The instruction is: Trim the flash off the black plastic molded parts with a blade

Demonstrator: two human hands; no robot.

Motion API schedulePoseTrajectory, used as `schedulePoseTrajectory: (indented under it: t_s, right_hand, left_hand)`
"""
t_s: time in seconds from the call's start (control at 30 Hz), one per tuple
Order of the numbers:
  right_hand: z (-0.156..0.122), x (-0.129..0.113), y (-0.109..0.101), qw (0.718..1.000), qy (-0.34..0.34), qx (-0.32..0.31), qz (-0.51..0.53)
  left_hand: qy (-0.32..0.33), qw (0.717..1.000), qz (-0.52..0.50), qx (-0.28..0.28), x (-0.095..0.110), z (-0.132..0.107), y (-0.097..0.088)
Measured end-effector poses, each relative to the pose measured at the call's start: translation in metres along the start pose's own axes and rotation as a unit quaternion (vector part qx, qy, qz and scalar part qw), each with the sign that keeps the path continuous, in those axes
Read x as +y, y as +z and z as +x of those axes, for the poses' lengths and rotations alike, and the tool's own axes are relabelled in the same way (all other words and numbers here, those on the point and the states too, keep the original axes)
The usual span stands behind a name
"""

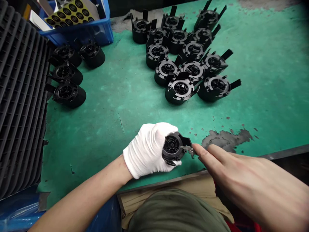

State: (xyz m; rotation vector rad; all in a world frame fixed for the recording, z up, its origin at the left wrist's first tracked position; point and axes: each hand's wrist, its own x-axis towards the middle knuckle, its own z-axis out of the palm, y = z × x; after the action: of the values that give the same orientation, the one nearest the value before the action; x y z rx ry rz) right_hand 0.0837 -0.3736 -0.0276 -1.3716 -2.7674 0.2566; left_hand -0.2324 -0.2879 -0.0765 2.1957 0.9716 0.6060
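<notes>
My left hand [151, 149], in a white glove, is wrapped round a round black plastic housing [172, 145] near the front edge of the table. The housing's ringed, spoked face is turned up towards me. In my bare right hand [231, 170] is a thin metal blade [187, 148], seemingly a craft knife, pinched between thumb and fingers. Its tip lies over the right side of the housing's face; whether it touches cannot be made out. My fingers hide the knife's handle.
Several similar black housings [181, 90] stand grouped at the back centre. More housings [69, 93] stand at the left, beside a ribbed black rack [21, 90]. A blue bin [84, 32] holding a yellow sticker sheet [71, 13] is at the back left. The green tabletop [116, 96] has worn grey patches.
</notes>
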Motion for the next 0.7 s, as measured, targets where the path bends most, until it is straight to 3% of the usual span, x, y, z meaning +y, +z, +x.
schedulePoseTrajectory:
  t_s: [0.07, 0.13, 0.23, 0.37, 0.47, 0.57, 0.7]
  right_hand:
    - [0.015, 0.013, -0.011, 0.999, -0.049, 0.005, 0.006]
    - [0.031, 0.025, -0.022, 0.993, -0.089, -0.029, 0.073]
    - [0.037, 0.035, -0.026, 0.977, -0.063, -0.017, 0.202]
    - [0.014, 0.020, 0.000, 0.964, 0.023, 0.047, 0.261]
    - [0.006, 0.000, 0.020, 0.964, 0.032, 0.066, 0.256]
    - [0.018, -0.008, 0.030, 0.960, -0.004, 0.085, 0.265]
    - [0.040, 0.009, 0.032, 0.958, -0.008, 0.129, 0.257]
  left_hand:
    - [-0.001, 1.000, 0.004, 0.003, -0.001, -0.002, 0.000]
    - [0.002, 1.000, 0.002, 0.010, -0.004, -0.004, 0.002]
    - [0.002, 0.999, -0.016, 0.033, -0.009, -0.008, 0.007]
    - [-0.032, 0.996, -0.014, 0.084, -0.015, -0.008, 0.014]
    - [-0.047, 0.993, 0.012, 0.112, -0.021, -0.009, 0.018]
    - [-0.033, 0.984, 0.067, 0.161, -0.029, -0.015, 0.023]
    - [0.010, 0.975, 0.086, 0.204, -0.030, -0.027, 0.026]
